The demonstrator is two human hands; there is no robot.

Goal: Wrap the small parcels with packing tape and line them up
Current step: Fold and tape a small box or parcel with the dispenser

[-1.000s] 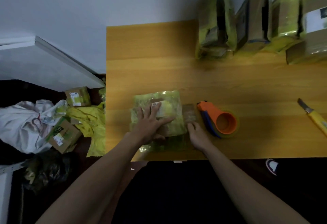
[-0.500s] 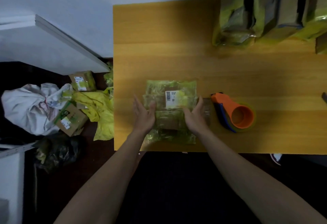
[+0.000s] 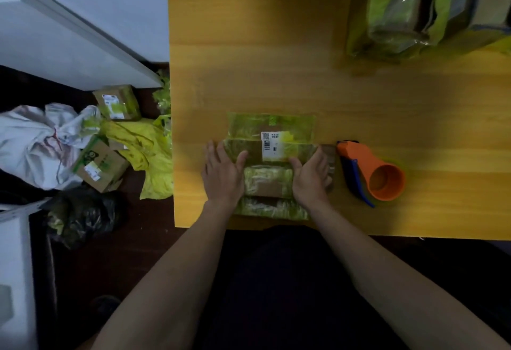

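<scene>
A small cardboard parcel (image 3: 269,181) wrapped in yellow-green tape, with a white barcode label on top, lies near the front edge of the wooden table (image 3: 276,45). My left hand (image 3: 222,174) rests against its left side with the fingers spread and the thumb on top. Against its right side lies my right hand (image 3: 311,175), fingers straight, thumb on top. An orange tape dispenser (image 3: 372,172) lies just right of my right hand. Wrapped parcels (image 3: 414,9) stand in a row at the table's back right.
On the floor left of the table lie two small boxes (image 3: 101,165), (image 3: 117,102), yellow plastic (image 3: 149,153), a white sack (image 3: 36,142) and a dark bag (image 3: 80,214). A white panel (image 3: 69,31) leans beside the table's left edge.
My left hand came off the top of the parcel to its left side and my right hand went to its right side. The view shifted down and left.
</scene>
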